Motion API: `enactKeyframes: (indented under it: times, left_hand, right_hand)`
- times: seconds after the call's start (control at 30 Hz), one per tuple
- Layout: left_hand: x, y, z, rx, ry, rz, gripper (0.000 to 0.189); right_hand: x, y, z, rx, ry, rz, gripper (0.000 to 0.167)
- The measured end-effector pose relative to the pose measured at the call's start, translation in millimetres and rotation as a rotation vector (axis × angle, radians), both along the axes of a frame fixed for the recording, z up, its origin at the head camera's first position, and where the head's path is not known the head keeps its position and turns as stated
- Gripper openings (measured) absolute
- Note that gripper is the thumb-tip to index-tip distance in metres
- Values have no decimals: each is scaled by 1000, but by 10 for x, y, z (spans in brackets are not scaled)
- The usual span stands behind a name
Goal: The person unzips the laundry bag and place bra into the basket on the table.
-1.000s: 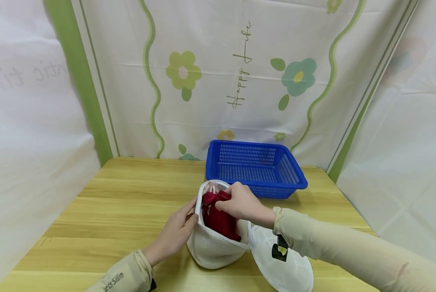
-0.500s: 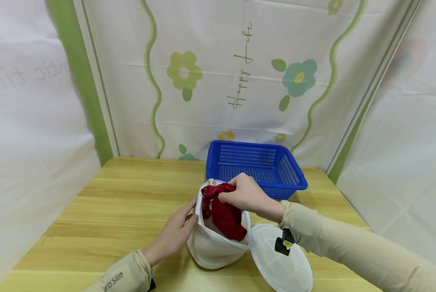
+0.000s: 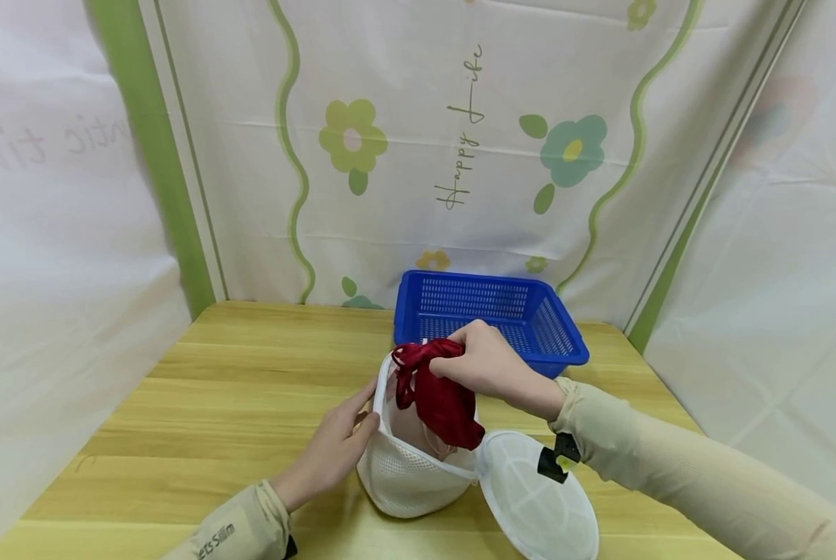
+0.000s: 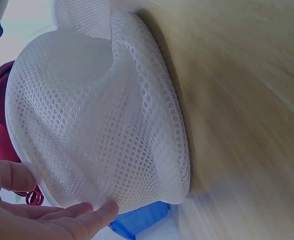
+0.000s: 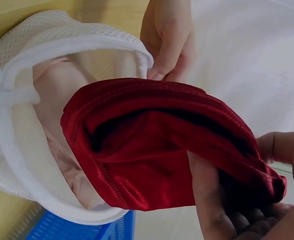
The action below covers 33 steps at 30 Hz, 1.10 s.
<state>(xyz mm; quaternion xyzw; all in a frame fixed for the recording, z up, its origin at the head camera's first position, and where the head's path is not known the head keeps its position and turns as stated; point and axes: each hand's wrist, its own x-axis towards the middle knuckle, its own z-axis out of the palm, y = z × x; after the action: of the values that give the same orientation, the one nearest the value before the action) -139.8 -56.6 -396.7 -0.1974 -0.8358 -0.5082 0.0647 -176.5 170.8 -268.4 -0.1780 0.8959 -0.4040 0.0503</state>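
Note:
A white mesh laundry bag (image 3: 412, 484) stands upright on the table, its zip-edged mouth gaping. My left hand (image 3: 330, 453) pinches the bag's left rim, with the thumb on one side and fingers against the mesh (image 4: 111, 130) on the other. My right hand (image 3: 494, 369) holds a red satin garment (image 3: 447, 408), apparently a bra, with a cup shape and thin straps, just over the bag's mouth. In the right wrist view the thumb and fingers grip the edge of the red cup (image 5: 136, 165). Beige-pink fabric (image 5: 61, 100) lies inside the bag.
The bag's round white lid (image 3: 540, 498) is folded out to the right, flat on the wooden table (image 3: 236, 404). A blue perforated basket (image 3: 473, 294) sits behind the bag. Printed fabric curtains (image 3: 404, 171) enclose the table's back and sides.
My right hand has risen and moved right, drawing the red bra up out of the bag. More of the beige-pink fabric shows inside. My left hand stays at the rim.

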Motion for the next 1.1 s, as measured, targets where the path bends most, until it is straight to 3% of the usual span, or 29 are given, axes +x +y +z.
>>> enactKeyframes:
  times: [1.1]
  left_hand:
    - [4,-6,-26,19,0,8,52]
  right_hand:
    - [27,105,-164,36,31,87,15]
